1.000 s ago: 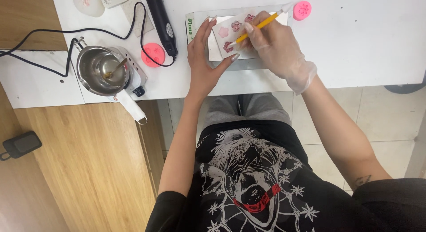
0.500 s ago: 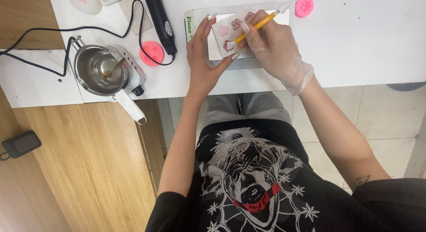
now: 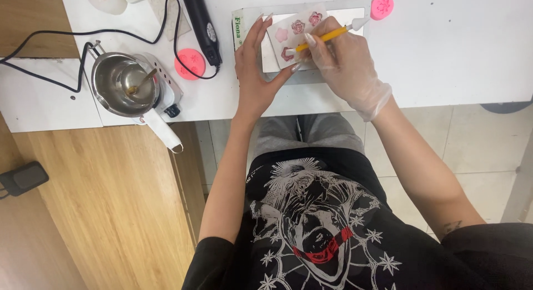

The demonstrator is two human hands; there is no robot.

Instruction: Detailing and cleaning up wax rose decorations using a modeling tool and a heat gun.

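Change: yellow tool (image 3: 325,35) now lying flatter than a second ago, tip on the lowest flower.
Left hand (image 3: 254,68): bare, fingers spread, steadying the sheet (image 3: 288,37).
Right hand (image 3: 344,59): gloved, pinching the tool.
Sheet: on metal tray (image 3: 355,15), white table (image 3: 455,46).

one head-worn camera, looking steeply down

there is a single view, taken from the person's head and aimed almost straight down over their own chest and lap. the black printed t-shirt (image 3: 311,223) fills the lower middle of the frame, very near the lens. both forearms run upward from it to the white rectangular tabletop (image 3: 444,46), which spans the top of the frame at arm's reach. wooden plank flooring (image 3: 100,212) takes the lower left, pale floor tiles (image 3: 477,157) the right. the table's far edge is cut off at the top. with no second view, nothing is shared.
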